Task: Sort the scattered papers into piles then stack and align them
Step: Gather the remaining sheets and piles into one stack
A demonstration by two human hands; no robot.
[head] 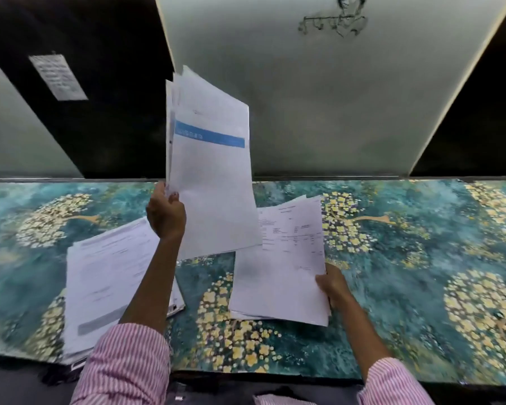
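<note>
1. Striped sleeve (126, 363) closest; big pile (105, 276) under it on table (421, 258), prob already sorted.
2. Left hand (165, 214) pinches raised sheets (211, 176), prob to read them.
3. Right hand (333, 283) grips 2nd pile (278, 285) by its edge, steadying it.

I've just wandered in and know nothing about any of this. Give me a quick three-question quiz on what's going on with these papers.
1. True or false: the left hand holds a sheaf of papers raised above the floral table cover.
2. The band across the sheaf's front sheet is: A red, B blue, C green.
3. Which hand grips the corner of the pile topped by a printed sheet?

Key: 1 true; 2 B; 3 the right hand.
</note>
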